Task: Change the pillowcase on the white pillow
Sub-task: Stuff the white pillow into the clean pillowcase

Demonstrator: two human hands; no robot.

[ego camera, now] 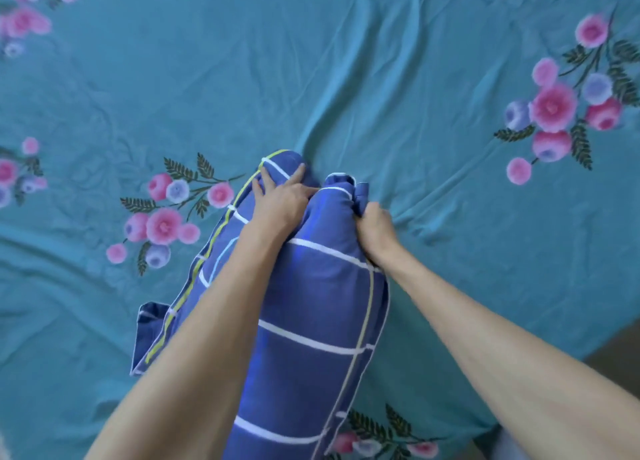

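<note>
Pillow, fully covered by a blue checked pillowcase (311,303), stands on end on the teal floral bedsheet (415,78), leaning toward the person near the bottom centre. Left hand (280,200) presses down on the far left corner with fingers spread, seemingly to seat the filling there. Right hand (375,225) grips bunched fabric at the far right corner, apparently pulling the cover taut. No white pillow surface shows. Loose flap lies at near left.

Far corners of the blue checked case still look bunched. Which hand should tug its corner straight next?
Probably right. The right hand already grips the bunched corner of the pillowcase, while the left hand lies with fingers spread on the other corner, steadying it.
</note>
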